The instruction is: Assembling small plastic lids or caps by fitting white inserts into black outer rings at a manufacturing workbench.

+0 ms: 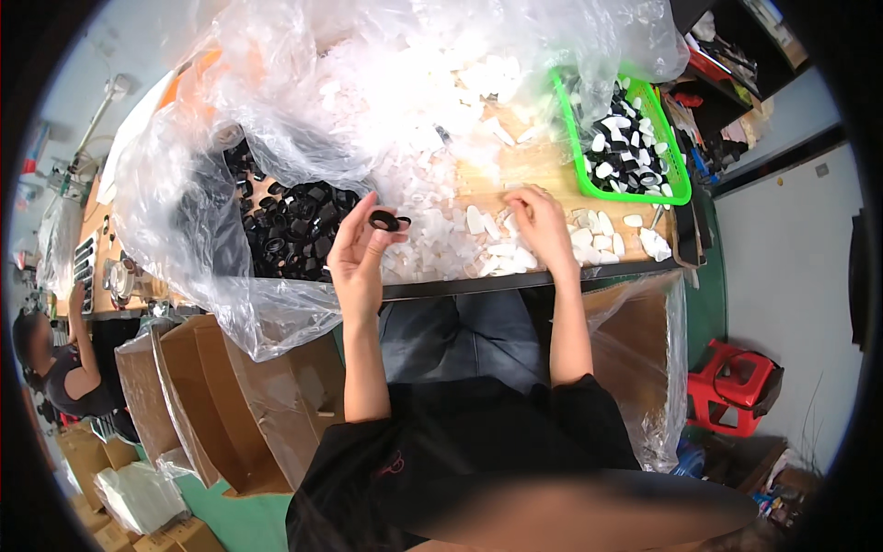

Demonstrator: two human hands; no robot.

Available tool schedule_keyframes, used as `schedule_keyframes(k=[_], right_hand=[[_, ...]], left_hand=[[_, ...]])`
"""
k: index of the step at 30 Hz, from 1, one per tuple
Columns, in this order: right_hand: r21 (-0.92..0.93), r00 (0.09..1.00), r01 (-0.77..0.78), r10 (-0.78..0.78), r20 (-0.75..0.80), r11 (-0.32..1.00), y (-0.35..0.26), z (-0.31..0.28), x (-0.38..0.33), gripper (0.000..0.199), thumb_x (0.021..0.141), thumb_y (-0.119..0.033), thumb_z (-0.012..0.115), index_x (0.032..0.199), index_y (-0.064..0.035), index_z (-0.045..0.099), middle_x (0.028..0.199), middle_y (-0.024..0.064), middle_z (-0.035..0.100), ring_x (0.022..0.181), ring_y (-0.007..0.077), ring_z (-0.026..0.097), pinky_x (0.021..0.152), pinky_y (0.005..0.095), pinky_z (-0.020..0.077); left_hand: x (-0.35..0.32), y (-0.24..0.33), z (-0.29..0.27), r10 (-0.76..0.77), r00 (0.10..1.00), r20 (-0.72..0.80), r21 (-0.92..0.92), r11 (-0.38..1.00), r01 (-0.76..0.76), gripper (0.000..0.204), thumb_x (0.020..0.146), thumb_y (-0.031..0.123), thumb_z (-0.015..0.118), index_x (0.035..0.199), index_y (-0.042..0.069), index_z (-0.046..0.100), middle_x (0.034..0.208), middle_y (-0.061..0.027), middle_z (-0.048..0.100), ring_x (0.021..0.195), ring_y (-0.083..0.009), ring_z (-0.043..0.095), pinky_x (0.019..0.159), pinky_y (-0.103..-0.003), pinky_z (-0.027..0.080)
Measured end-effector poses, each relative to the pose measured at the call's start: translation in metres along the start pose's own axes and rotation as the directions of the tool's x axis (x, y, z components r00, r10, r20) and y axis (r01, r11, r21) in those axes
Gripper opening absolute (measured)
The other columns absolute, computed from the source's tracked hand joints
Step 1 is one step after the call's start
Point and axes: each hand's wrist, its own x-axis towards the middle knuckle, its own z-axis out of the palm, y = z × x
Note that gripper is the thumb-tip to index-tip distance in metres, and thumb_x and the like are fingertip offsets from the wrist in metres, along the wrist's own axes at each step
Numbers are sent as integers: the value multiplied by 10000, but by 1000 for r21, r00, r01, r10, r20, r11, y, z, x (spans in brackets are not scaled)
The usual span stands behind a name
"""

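Near the front edge of the table, my left hand (357, 253) pinches a small black ring-shaped part (384, 220) between thumb and fingers. To its left, a heap of similar black parts (294, 225) lies inside a clear plastic bag (193, 225). My right hand (543, 225) hovers over the white pieces, its fingers curled together; whatever they hold, if anything, is too small to name. Flat oval white pieces (602, 239) lie scattered around it. Between the hands spreads a pile of small translucent pieces (428, 244).
A green basket (682, 175) of mixed black and white pieces stands at the right. More clear plastic sheeting (607, 37) covers the far side. Below the table are open cardboard boxes (216, 386) and a red stool (731, 386). Another person (69, 373) sits at far left.
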Motion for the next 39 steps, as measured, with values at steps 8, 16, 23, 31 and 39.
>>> schedule_keyframes(k=[8, 16, 23, 31, 39], right_hand=[[-199, 996, 88, -90, -1, 976, -6, 47, 4, 85, 826, -92, 682, 875, -29, 652, 979, 133, 591, 1001, 348, 530, 878, 423, 451], [-88, 980, 112, -124, -153, 990, -18, 27, -3, 162, 812, -44, 667, 971, -20, 650, 1022, 118, 605, 1002, 347, 536, 886, 427, 453], [-108, 981, 181, -171, 97, 978, -26, 19, -17, 154, 819, -40, 680, 968, -17, 649, 988, 104, 618, 982, 308, 574, 888, 378, 474], [305, 961, 241, -183, -207, 921, -100, 6, -39, 171, 808, 10, 753, 955, -12, 669, 890, 102, 672, 783, 190, 684, 682, 284, 529], [124, 903, 365, -319, -286, 923, -104, 7, -40, 173, 770, 45, 757, 916, -5, 677, 853, 89, 678, 700, 190, 653, 637, 283, 524]], left_hand=[[-14, -22, 18, -113, 981, 158, -105, 986, 131, 285, 939, -2, 605, 1219, -46, 580, 1163, -147, 631, 1020, -263, 662, 923, -380, 530], [-16, -26, 7, -151, 980, 128, -111, 980, 165, 293, 946, -8, 589, 1236, -50, 584, 1168, -142, 629, 1031, -260, 659, 939, -386, 529], [-17, -33, 15, -187, 969, 162, -135, 968, 209, 293, 954, 5, 584, 1242, -49, 581, 1169, -139, 629, 1034, -269, 665, 942, -374, 539], [-24, -37, 23, -190, 970, 151, -158, 964, 214, 319, 933, -9, 616, 1249, -41, 591, 1136, -76, 579, 1041, -189, 629, 946, -366, 545], [-28, -34, 30, -184, 970, 161, -201, 956, 215, 251, 938, -33, 598, 1187, -21, 632, 1159, -67, 567, 1076, -177, 614, 927, -340, 545]])
